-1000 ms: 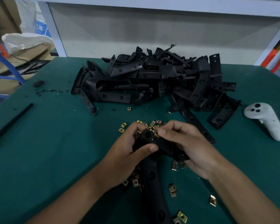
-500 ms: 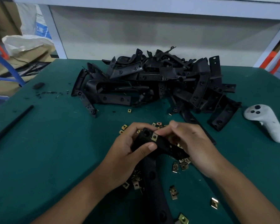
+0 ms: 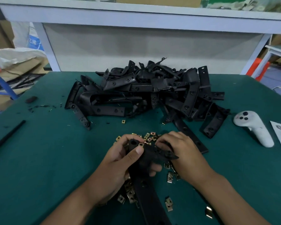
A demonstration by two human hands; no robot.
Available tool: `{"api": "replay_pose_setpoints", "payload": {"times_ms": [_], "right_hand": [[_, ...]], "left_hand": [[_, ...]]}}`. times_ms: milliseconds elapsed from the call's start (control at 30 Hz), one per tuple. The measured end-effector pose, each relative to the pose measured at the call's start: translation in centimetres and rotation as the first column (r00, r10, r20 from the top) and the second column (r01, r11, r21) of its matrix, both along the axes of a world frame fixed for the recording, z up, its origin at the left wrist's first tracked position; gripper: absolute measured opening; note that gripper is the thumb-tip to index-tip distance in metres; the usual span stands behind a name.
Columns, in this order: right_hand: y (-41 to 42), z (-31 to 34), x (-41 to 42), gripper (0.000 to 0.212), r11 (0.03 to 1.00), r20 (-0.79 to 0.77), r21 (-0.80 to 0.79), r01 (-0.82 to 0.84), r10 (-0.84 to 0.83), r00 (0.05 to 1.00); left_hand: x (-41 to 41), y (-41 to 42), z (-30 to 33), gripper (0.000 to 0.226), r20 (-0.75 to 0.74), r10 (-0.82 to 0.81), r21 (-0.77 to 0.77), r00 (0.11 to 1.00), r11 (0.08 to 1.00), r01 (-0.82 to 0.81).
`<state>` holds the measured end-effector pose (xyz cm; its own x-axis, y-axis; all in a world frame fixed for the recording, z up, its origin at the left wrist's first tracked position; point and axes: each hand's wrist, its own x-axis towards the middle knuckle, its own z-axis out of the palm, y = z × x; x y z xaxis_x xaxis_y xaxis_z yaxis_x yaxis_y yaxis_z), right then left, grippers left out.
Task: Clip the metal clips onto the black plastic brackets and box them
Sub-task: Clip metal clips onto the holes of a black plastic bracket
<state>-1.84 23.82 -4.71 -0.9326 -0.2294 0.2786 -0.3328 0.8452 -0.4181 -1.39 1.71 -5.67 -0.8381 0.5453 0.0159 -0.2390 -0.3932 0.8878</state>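
- The long black plastic bracket (image 3: pixel 146 161) sits in both hands near the middle of the view; its long axis runs from a round-holed end at about 12 o'clock down toward 6 o'clock, where it leaves the frame.
- A small brass-coloured metal clip (image 3: pixel 141 144) sits on the bracket just beside that holed end, between the two hands; whether it is fully seated I cannot tell.
- The left hand (image 3: pixel 120 161) grips the bracket's upper part, thumb across the front.
- The right hand (image 3: pixel 183 153), at 3 o'clock from the bracket, curls its fingers onto the side arm; the clip lies about equally near both hands.
- Loose brass-coloured metal clips (image 3: pixel 150 138) lie scattered on the green table mat (image 3: pixel 39 159) at 12 o'clock and beneath the hands.
- The heap of black plastic brackets (image 3: pixel 146 93) lies farther off at 12 o'clock.
- No box is in view.
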Motion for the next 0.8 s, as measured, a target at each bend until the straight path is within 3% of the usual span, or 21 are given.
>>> {"api": "replay_pose_setpoints", "payload": {"times_ms": [67, 167, 300, 400, 500, 633, 800], "right_hand": [[-0.1, 0.1, 0.0, 0.023, 0.976, 0.031, -0.213, 0.046, -0.041, 0.999], [-0.2, 0.7, -0.2, 0.016, 0.796, 0.208, -0.598, 0.094, 0.04, 0.977], [-0.2, 1.6, -0.1, 0.022, 0.562, 0.319, -0.816, 0.136, 0.24, 0.917], [-0.4, 2.0, 0.0, 0.021, 0.394, 0.332, -0.899, 0.189, 0.336, 0.882], [-0.5, 2.1, 0.1, 0.018, 0.289, 0.319, -0.934, 0.212, 0.402, 0.858], [-0.7, 2.1, 0.2, 0.03, 0.271, 0.319, -0.938, 0.216, 0.431, 0.844], [-0.8, 2.2, 0.3, 0.025, 0.284, 0.315, -0.937, 0.202, 0.442, 0.84]], "left_hand": [[0.0, -0.1, 0.2, 0.024, 0.03, -0.002, 0.012, 1.0, 1.0, 0.002], [0.1, 0.0, 0.5, 0.03, 0.014, 0.041, -0.029, 0.999, 0.999, -0.04], [0.3, 0.4, 0.9, 0.034, -0.062, 0.067, -0.08, 0.996, 0.994, -0.072], [0.3, 0.4, 1.0, 0.04, -0.095, 0.054, -0.093, 0.994, 0.994, -0.062], [0.2, 0.3, 0.8, 0.039, -0.109, 0.061, -0.08, 0.992, 0.994, -0.07], [0.2, 0.3, 0.8, 0.036, -0.143, 0.095, -0.067, 0.985, 0.992, -0.105], [0.3, 0.2, 1.2, 0.032, -0.168, 0.125, -0.077, 0.978, 0.987, -0.14]]}}
